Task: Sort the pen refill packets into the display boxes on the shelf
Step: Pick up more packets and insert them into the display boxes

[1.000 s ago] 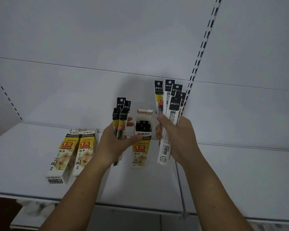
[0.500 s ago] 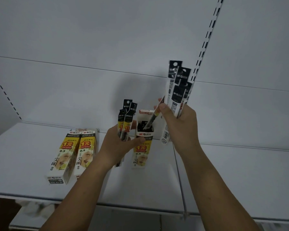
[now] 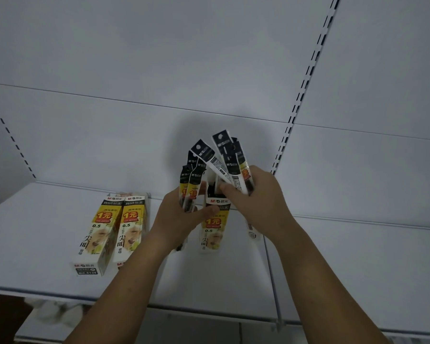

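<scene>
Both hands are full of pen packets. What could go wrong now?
The fanned packets in the right hand splay loosely, so one might slip onto the shelf. The left hand grips its own packets, with only its thumb against the open box, so that box could shift when a packet goes in.

pale shelf (image 3: 47,244) beneath plain back panels (image 3: 159,58), dim light.
</scene>
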A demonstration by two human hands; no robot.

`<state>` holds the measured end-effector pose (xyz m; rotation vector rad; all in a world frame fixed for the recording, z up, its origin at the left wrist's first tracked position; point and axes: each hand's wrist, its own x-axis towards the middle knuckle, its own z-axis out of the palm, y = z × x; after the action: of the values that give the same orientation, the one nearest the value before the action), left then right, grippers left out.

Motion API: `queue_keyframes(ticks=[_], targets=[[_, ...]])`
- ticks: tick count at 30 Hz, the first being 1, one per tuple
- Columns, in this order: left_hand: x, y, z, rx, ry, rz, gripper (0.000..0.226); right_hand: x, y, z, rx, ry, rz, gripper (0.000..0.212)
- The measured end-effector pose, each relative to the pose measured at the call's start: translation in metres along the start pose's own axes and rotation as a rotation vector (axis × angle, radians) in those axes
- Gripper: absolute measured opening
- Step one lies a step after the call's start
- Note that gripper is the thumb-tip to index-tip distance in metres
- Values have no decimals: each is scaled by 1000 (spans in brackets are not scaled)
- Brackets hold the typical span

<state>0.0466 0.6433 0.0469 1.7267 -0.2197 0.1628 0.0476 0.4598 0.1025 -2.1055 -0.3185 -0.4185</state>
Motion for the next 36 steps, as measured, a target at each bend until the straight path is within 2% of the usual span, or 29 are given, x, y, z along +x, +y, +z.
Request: queue_keyframes(ticks=[2, 6, 8, 11, 13, 17, 24, 26, 31, 36], targets=[[0, 0, 1, -9, -1, -2, 30, 1, -6, -5, 106, 29, -12, 8], [0, 0, 3, 6, -28, 17, 32, 6, -14, -8, 201, 81, -41, 14], [0, 0, 2, -2, -26, 16, 32, 8, -10, -7, 146, 72, -43, 14], [1, -1, 0, -2, -10, 13, 27, 5, -1, -2, -15, -49, -19, 15], [2, -2, 0, -1, -9, 12, 26, 3, 1, -1, -37, -73, -11, 15], [1, -2, 1, 7, -31, 21, 35, 7, -9, -11, 154, 89, -29, 14], [-2, -1, -1, 22, -23, 26, 28, 9, 0, -7, -115, -163, -28, 7], [-2, 0, -1, 16, -24, 19, 30, 7, 4, -9, -122, -179, -12, 7], [-3, 2, 0, 42, -28, 37, 33, 10, -6, -16, 102, -90, -44, 8], [-4, 2, 0, 61, -23, 53, 27, 9, -2, -4, -124, -196, -38, 7]])
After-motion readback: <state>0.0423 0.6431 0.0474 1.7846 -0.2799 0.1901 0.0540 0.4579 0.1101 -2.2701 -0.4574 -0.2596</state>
